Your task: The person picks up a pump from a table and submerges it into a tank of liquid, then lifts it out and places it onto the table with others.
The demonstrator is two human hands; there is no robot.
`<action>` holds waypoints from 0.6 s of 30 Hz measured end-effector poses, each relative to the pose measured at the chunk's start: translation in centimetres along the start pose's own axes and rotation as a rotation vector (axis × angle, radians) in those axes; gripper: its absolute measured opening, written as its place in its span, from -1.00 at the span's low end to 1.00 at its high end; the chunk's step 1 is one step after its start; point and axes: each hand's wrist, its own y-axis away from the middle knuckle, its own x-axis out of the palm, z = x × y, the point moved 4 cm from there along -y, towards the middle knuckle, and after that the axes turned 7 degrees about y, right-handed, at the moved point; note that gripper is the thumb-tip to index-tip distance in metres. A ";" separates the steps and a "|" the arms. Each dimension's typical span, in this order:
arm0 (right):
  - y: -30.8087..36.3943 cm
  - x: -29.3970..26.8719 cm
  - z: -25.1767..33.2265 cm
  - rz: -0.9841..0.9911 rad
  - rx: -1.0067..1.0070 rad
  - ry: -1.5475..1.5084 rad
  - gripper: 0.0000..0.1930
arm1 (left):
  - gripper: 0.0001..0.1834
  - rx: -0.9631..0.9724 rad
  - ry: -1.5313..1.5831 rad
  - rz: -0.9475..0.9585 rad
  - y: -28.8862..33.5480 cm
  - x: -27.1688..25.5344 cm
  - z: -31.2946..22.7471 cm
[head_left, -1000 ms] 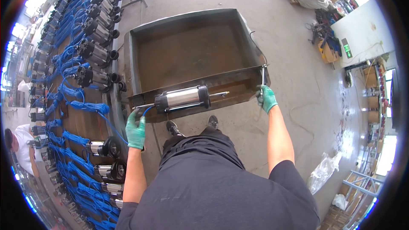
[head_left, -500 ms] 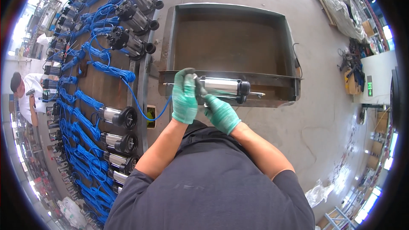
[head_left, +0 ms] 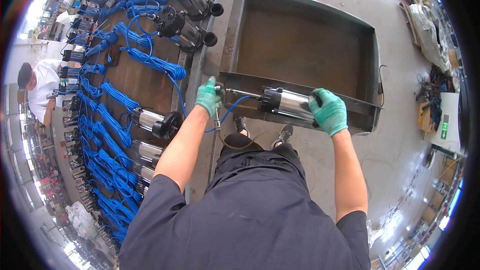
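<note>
A silver pump with a black end cap [head_left: 287,103] lies along the near rim of a large rusty metal tray [head_left: 305,45]. My right hand [head_left: 329,111], in a green glove, grips the pump's right end. My left hand [head_left: 208,96], also gloved green, holds a thin metal hose fitting [head_left: 218,115] at the tray's left corner, where the pump's blue cable [head_left: 235,107] runs down and left.
A long bench [head_left: 135,80] on my left carries several similar pumps [head_left: 155,122] with coiled blue cables. Another person in a white shirt [head_left: 42,87] works at far left. Boxes and clutter [head_left: 430,30] lie at the right on the concrete floor.
My hands, together on the pump half a second ago, have spread apart: the left went to the tray's left corner, the right to the pump's right end.
</note>
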 end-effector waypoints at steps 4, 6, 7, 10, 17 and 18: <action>-0.4 0.4 -0.2 -0.047 0.040 -0.078 -0.86 | -0.58 -0.027 -0.144 0.046 0.3 1.3 -0.2; -0.4 0.3 0.0 -0.116 0.003 -0.051 -0.87 | -0.59 -0.048 -0.154 0.076 0.1 1.3 -0.2; -0.4 0.3 0.0 -0.112 0.007 -0.049 -0.87 | -0.59 -0.054 -0.155 0.077 0.2 1.4 -0.2; -0.6 0.3 0.1 -0.099 0.023 -0.050 -0.88 | -0.59 -0.076 -0.162 0.101 0.2 1.6 -0.4; -0.6 -0.1 0.4 -0.122 0.011 -0.049 -0.90 | -0.60 -0.067 -0.240 0.119 0.9 2.1 -0.8; -0.6 -0.2 0.5 -0.123 0.014 -0.052 -0.90 | -0.60 -0.065 -0.248 0.111 0.9 2.3 -0.8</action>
